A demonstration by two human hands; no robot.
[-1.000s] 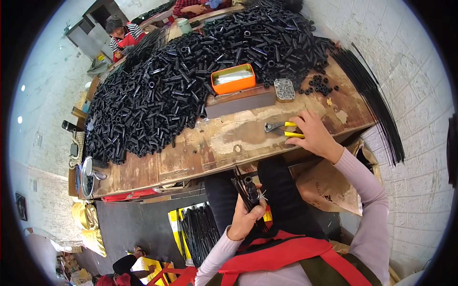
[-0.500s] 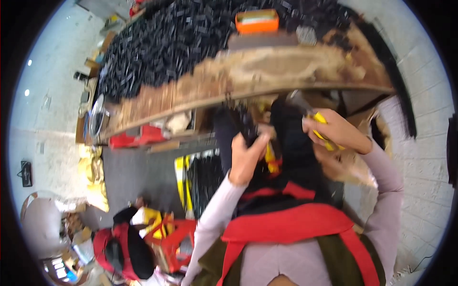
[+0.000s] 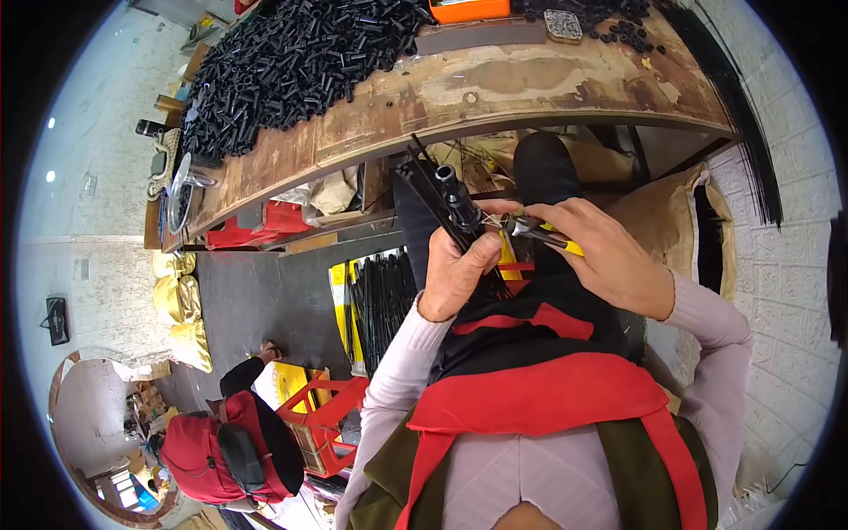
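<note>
- I see the left hand (image 3: 459, 269) fingers wrapped round black rods (image 3: 427, 187) and a tube (image 3: 458, 201).
- Right hand (image 3: 602, 252) grips pliers (image 3: 523, 228); white strands (image 3: 495, 219) look uncut.
- Loose tubes (image 3: 291, 71) lie heaped.

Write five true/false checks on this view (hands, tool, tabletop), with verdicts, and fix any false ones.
1. The right hand holds metal pliers with yellow handles. True.
2. The left hand is empty. False: it grips slim black rods and a black tube.
3. The pliers' metal head is close to the left hand. True.
4. The pile of short black tubes lies on the dark grey floor. False: it lies on the brown wooden tabletop.
5. A small square dish of silvery pieces stands left of the bright orange box. False: it stands to the right of that box.
</note>
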